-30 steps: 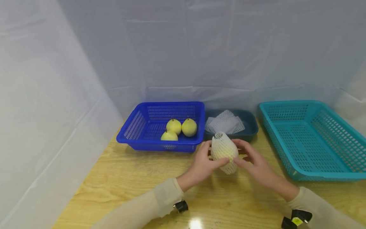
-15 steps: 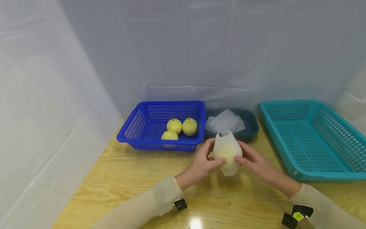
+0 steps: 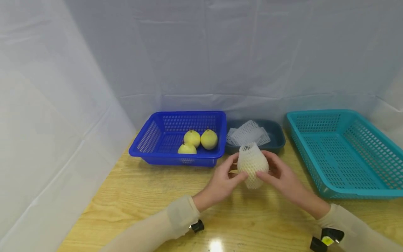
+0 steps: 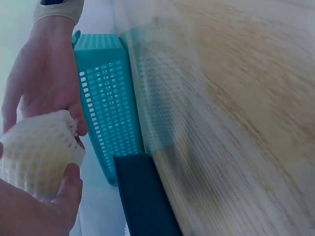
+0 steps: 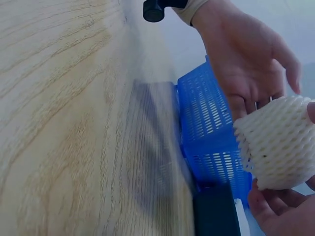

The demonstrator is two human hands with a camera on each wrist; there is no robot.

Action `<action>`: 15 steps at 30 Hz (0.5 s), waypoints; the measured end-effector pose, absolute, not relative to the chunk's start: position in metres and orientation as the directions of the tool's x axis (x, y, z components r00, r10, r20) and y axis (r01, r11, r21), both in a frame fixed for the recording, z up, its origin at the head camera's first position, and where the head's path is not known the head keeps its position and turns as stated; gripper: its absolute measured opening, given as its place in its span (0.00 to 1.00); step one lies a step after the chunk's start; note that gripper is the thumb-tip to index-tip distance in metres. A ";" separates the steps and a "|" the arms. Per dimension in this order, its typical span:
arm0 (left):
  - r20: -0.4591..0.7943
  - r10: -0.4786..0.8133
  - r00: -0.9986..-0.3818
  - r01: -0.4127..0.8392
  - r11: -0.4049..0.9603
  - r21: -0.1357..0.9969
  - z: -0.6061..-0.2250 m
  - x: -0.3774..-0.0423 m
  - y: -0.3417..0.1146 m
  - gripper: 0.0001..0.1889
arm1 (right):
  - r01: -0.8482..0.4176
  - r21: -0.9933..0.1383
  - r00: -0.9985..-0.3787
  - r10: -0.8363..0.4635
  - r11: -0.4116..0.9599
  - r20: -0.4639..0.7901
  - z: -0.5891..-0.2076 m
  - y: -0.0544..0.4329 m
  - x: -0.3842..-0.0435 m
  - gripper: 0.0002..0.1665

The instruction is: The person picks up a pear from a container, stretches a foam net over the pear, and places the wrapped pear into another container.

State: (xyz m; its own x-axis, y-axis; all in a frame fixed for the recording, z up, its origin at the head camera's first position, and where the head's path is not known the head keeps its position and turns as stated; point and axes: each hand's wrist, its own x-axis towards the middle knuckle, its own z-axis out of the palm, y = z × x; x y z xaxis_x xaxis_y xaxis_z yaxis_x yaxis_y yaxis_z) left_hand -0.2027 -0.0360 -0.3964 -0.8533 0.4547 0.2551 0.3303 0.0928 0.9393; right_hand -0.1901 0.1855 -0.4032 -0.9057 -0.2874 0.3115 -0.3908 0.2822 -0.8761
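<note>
A pear in a white foam net sleeve [image 3: 253, 164] is held between both hands, above the wooden table. My left hand [image 3: 220, 181] grips its left side, thumb across the front; my right hand [image 3: 285, 181] grips the right side the same way. Pale yellow shows through the mesh. The sleeve's upper end stands gathered and partly open, and its lower end hangs narrow below the thumbs. In the right wrist view the netted pear [image 5: 283, 142] has its bottom end turned toward the table. Most fingers are hidden behind the fruit.
A blue basket [image 3: 176, 160] with 3 bare pears [image 3: 209, 139] stands at the back left. Behind the hands, a dark tray [image 3: 277, 136] holds flat foam net sleeves [image 3: 248, 133]. The teal basket [image 3: 338, 148] is at the right. White sheeting [image 3: 220, 52] rises behind.
The netted pear has moved slightly right and turned more upright between my hands. Both thumbs have shifted on its front. The baskets and tray stay put.
</note>
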 end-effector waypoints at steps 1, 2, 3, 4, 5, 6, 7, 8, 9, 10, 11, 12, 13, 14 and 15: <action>0.252 0.455 -0.854 0.326 0.089 0.941 -0.396 -0.202 -0.035 0.32 | -0.394 -0.870 -0.907 -0.279 0.298 0.315 -0.403 0.185 -0.190 0.36; 0.249 0.455 -0.855 0.321 0.087 0.943 -0.395 -0.201 -0.035 0.33 | -0.399 -0.862 -0.907 -0.274 0.314 0.320 -0.403 0.184 -0.190 0.37; 0.241 0.452 -0.858 0.312 0.086 0.946 -0.394 -0.200 -0.034 0.34 | -0.405 -0.854 -0.906 -0.272 0.326 0.326 -0.403 0.183 -0.190 0.37; 0.235 0.448 -0.862 0.305 0.089 0.948 -0.394 -0.199 -0.033 0.35 | -0.411 -0.847 -0.904 -0.270 0.338 0.332 -0.403 0.182 -0.189 0.37; 0.227 0.442 -0.868 0.297 0.094 0.950 -0.393 -0.199 -0.032 0.37 | -0.417 -0.837 -0.903 -0.267 0.353 0.337 -0.403 0.181 -0.189 0.38; 0.220 0.434 -0.874 0.290 0.103 0.951 -0.393 -0.199 -0.032 0.38 | -0.422 -0.830 -0.902 -0.265 0.366 0.341 -0.403 0.180 -0.189 0.38; 0.212 0.425 -0.880 0.283 0.111 0.953 -0.393 -0.199 -0.031 0.39 | -0.424 -0.825 -0.901 -0.265 0.374 0.343 -0.403 0.179 -0.188 0.38; 0.203 0.416 -0.887 0.274 0.118 0.955 -0.394 -0.199 -0.031 0.39 | -0.423 -0.822 -0.902 -0.265 0.381 0.341 -0.403 0.178 -0.188 0.38; 0.195 0.408 -0.892 0.265 0.121 0.957 -0.395 -0.200 -0.031 0.39 | -0.420 -0.822 -0.903 -0.265 0.385 0.337 -0.404 0.178 -0.187 0.38; 0.192 0.401 -0.896 0.261 0.125 0.957 -0.395 -0.200 -0.031 0.39 | -0.415 -0.822 -0.906 -0.264 0.390 0.332 -0.404 0.177 -0.187 0.38; 0.187 0.395 -0.899 0.255 0.126 0.959 -0.396 -0.201 -0.031 0.38 | -0.410 -0.824 -0.908 -0.265 0.391 0.326 -0.404 0.177 -0.187 0.38; 0.184 0.390 -0.902 0.250 0.126 0.960 -0.397 -0.202 -0.031 0.38 | -0.408 -0.826 -0.908 -0.268 0.388 0.322 -0.404 0.176 -0.187 0.38; 0.182 0.387 -0.904 0.247 0.124 0.961 -0.398 -0.202 -0.031 0.37 | -0.407 -0.829 -0.908 -0.271 0.383 0.320 -0.404 0.176 -0.187 0.38; 0.182 0.385 -0.905 0.245 0.120 0.962 -0.398 -0.202 -0.031 0.37 | -0.406 -0.832 -0.907 -0.276 0.377 0.318 -0.404 0.176 -0.186 0.39; 0.182 0.386 -0.904 0.244 0.118 0.963 -0.399 -0.202 -0.031 0.37 | -0.410 -0.833 -0.905 -0.281 0.371 0.320 -0.404 0.176 -0.186 0.39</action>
